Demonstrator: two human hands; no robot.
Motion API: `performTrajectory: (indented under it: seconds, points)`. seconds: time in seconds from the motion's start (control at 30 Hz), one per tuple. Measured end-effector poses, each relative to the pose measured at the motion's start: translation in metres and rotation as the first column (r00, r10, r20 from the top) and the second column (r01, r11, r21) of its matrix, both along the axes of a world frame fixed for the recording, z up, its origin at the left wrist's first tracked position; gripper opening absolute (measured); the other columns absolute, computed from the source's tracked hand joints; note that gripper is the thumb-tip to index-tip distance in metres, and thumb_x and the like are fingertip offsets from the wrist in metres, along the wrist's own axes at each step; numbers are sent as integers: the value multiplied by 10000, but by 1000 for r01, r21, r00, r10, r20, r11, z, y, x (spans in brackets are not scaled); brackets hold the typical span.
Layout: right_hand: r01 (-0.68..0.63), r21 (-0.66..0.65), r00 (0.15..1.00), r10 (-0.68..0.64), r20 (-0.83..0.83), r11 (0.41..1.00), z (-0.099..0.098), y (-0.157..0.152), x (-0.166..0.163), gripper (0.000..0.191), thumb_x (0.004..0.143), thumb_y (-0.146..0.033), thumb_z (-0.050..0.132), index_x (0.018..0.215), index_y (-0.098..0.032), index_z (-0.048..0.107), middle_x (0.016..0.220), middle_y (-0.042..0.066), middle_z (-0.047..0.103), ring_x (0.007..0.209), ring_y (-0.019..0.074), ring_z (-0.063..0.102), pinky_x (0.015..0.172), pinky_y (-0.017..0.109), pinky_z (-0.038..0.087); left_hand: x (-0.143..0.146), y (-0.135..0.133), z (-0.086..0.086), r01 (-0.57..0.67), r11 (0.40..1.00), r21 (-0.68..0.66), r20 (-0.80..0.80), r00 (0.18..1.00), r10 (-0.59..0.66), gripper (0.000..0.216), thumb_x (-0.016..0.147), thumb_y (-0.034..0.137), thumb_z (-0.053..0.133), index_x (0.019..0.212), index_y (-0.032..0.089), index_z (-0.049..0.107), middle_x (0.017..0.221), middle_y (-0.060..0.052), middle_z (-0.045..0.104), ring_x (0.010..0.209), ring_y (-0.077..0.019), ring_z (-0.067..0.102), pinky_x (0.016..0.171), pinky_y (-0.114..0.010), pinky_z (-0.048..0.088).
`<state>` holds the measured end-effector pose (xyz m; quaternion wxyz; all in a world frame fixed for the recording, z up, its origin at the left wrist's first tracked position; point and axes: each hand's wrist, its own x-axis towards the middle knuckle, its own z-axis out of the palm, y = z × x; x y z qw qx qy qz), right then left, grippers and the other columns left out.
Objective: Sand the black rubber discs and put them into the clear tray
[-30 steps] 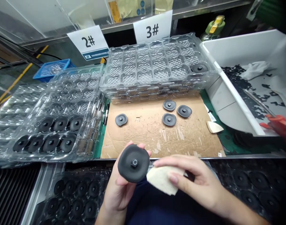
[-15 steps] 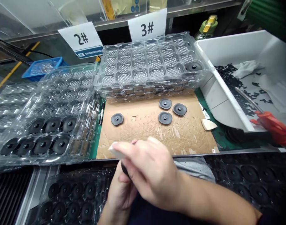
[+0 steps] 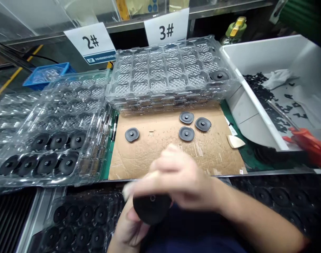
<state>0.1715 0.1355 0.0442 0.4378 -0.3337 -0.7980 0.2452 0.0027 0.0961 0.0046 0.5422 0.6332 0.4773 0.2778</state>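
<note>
Cardboard (image 3: 144, 154) beyond round black disc (image 3: 151, 213)

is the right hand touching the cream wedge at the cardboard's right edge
Apart: the head view plainly shows a stretch of cardboard between the right hand and the cream wedge.

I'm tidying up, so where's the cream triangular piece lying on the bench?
In the head view, the cream triangular piece lies right of centre, at the right edge of the cardboard, between the three grouped dark discs and the white bin.
</note>
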Motion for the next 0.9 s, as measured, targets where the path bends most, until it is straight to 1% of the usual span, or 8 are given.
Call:
performTrajectory:
  seconds: [0.07,0.17,0.3,0.5,0.6,0.7,0.8,0.9]
  points:
    - [190,-225,975,-210,-68,956,-25,11,7,275,923,-198,397,1118,-229,588,880,9,624,769,107,532,719,258,405,-2,0,2,1,958,-286,368,923,109,732,689,706,335,1206,227,534,1093,-35,667,888,-194,661,723,-296,546]
    - [272,-457,954,-301,11,847,-75,23,9,282,863,-169,494,1119,-240,590,985,30,616,887,144,559,769,282,450,-2,4,1,229,734,-639,691,590,418,579,581,489,693,1130,345,584,1155,11,643,1005,-228,620,877,-310,485]
    - [329,-481,941,-324,97,812,-117,21,0,333,794,-120,523,1097,-225,610,1201,82,497,1056,220,508,900,394,411,0,8,-2,339,651,-679,720,483,499,541,609,446,694,1123,301,604,1137,-14,655,1022,-247,610,892,-318,482]
    - [335,-533,929,-366,51,777,-96,7,-1,290,859,-147,425,1079,-225,598,1043,53,584,916,167,561,805,317,456,-3,12,-5,433,674,-599,796,412,443,500,775,566,428,1189,312,548,1154,-14,639,999,-224,621,837,-295,510]
    - [266,-585,952,-305,32,767,-91,-3,3,258,848,-148,454,1014,-231,632,918,26,631,809,145,581,720,272,467,-3,12,-12,301,821,-486,811,504,296,512,796,592,369,1270,405,419,1185,-2,606,865,-168,653,737,-267,525]
    - [272,-631,948,-316,45,726,-95,-16,7,234,835,-149,477,976,-217,651,847,29,631,753,144,573,686,270,458,-2,13,-23,-4,1000,-23,552,833,16,693,755,402,615,1343,430,248,1242,-18,537,988,-187,586,876,-341,457]
    - [330,-655,922,-382,68,680,-94,-27,14,204,832,-160,488,947,-200,652,887,45,608,703,134,541,635,263,440,-2,16,-31,33,901,432,137,985,-102,1031,678,100,697,1392,359,-1,1241,-92,501,1127,-235,487,950,-442,386]
    - [353,-663,893,-448,29,661,-81,-34,20,181,828,-189,525,965,-216,640,928,40,574,705,121,514,635,252,426,-1,18,-32,73,868,491,50,992,-112,1092,665,54,687,1386,279,-102,1214,-134,500,1101,-235,500,923,-446,409]
